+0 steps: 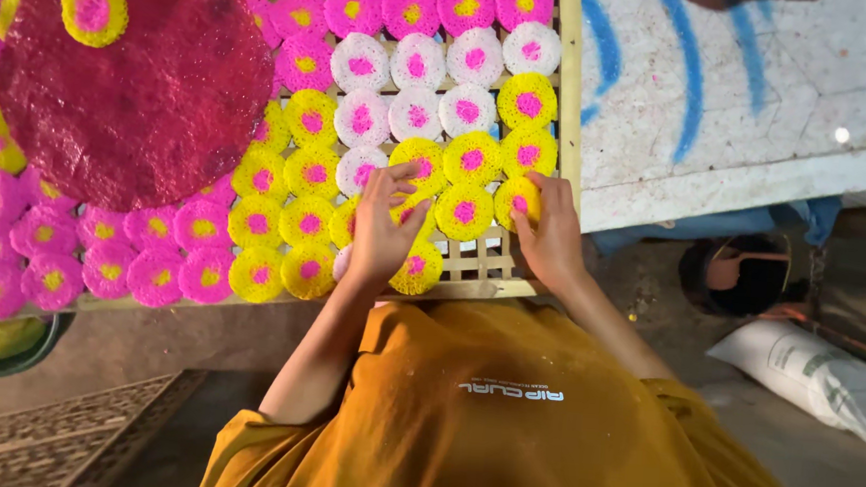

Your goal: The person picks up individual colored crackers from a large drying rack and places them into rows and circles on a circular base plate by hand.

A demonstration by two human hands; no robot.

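Observation:
A slatted bamboo tray (566, 131) is covered with round lacy discs in pink, white and yellow, each with a contrasting centre. My left hand (382, 232) lies over the yellow discs near the tray's front edge. Its fingers and thumb curl around one yellow disc with a pink centre (407, 210). My right hand (551, 239) is at the tray's front right corner, and its fingertips grip another yellow disc (516, 198) lying in the last column. A bare patch of slats (472, 261) shows between my two hands.
A large dark red disc (132, 85) with a small yellow one on top lies on the tray's left part. A white painted slab with blue streaks (743, 92) is to the right. A white sack (816, 377) and a dark bag (741, 277) lie on the floor, and a woven mat (50, 441) lies at lower left.

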